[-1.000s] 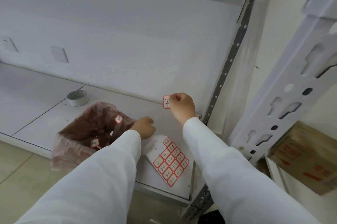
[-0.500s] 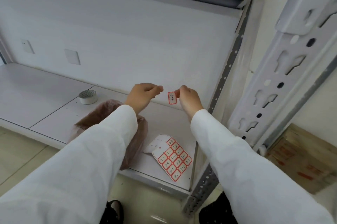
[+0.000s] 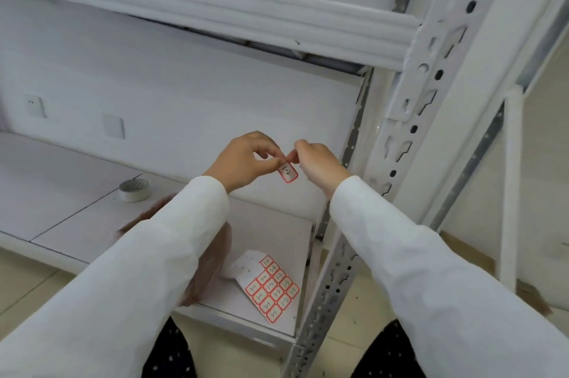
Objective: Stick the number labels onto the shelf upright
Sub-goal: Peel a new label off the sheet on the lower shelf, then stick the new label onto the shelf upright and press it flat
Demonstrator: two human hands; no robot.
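Red-bordered and rectangular, one small paper label [image 3: 288, 172] hung at the centre of the frame, pinched at its top edge by the left hand [image 3: 246, 160] and the right hand [image 3: 318, 162] together, with thumb and finger closed on it. The perforated white metal upright [image 3: 409, 119] stood just right of the hands. On the smooth white shelf board [image 3: 77, 211], in the lower centre, lay one sheet [image 3: 272, 288] with twelve more labels, partly peeled. One round tape roll [image 3: 134, 190] sat at the left, and a brownish plastic bag [image 3: 212, 263] was partly hidden under the left sleeve. The floor was pale tile.
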